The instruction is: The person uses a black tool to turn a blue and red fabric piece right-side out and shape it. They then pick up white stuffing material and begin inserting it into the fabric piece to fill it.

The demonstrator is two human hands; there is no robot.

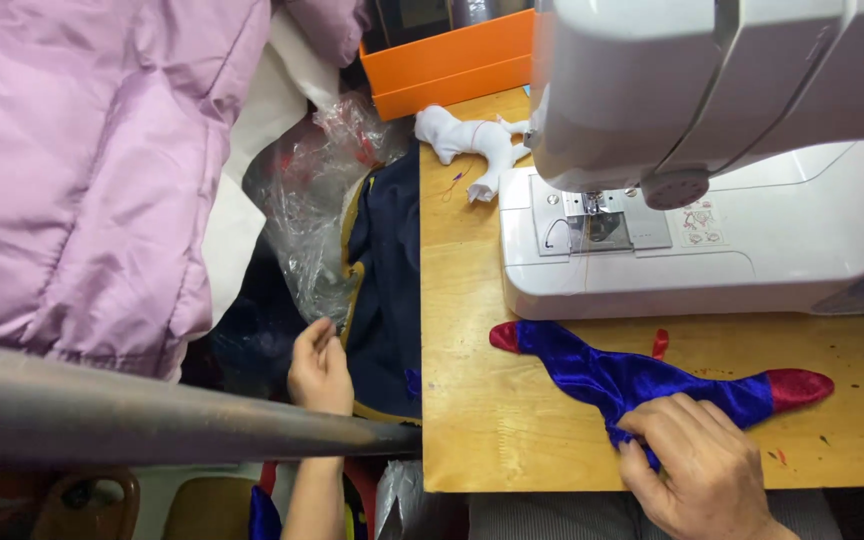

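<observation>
Right hand, low at the wooden table's near edge, pinches the blue velvet piece with red ends, fingers curled onto its lower edge. Bare wood lies open to that hand's left, up to the table's left edge. Beyond that edge, the left hand hangs over the gap, fingers bunched on clear plastic wrap beside dark navy fabric; a grey metal bar crosses just below it. Farther out from the right hand stands the white sewing machine, then a small white stuffed figure and an orange box.
</observation>
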